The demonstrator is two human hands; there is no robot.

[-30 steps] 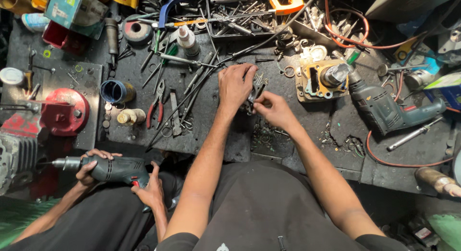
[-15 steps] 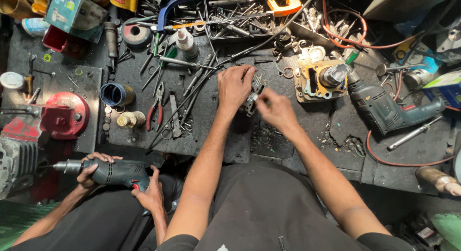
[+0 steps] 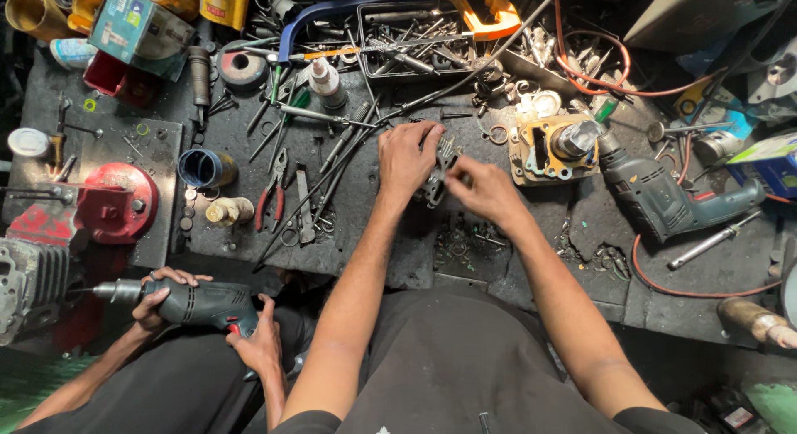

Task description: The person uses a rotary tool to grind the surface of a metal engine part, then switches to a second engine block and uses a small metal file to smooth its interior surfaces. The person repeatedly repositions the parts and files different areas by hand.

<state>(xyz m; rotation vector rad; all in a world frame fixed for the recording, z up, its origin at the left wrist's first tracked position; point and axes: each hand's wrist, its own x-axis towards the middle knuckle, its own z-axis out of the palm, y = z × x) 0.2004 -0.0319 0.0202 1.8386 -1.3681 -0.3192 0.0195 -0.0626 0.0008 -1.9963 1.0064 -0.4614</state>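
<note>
My left hand (image 3: 404,158) and my right hand (image 3: 481,191) meet over a small dark metal part (image 3: 440,172) at the middle of the greasy workbench (image 3: 365,235). The left hand grips the part from the left, fingers curled around it. The right hand pinches its right side with bunched fingers; what lies under those fingers is hidden. Loose screws and small bits (image 3: 465,239) lie on the bench just below my hands.
A co-worker at the lower left holds a green power drill (image 3: 187,302) in both hands. Red-handled pliers (image 3: 272,193), a blue cup (image 3: 205,168), a red engine cover (image 3: 112,203), a second drill (image 3: 660,193) on a metal block, and a tray of tools (image 3: 415,40) crowd the bench.
Both my hands shifted slightly with the part, the right hand sliding closer over it. The co-worker's drill stays in about the same place.
</note>
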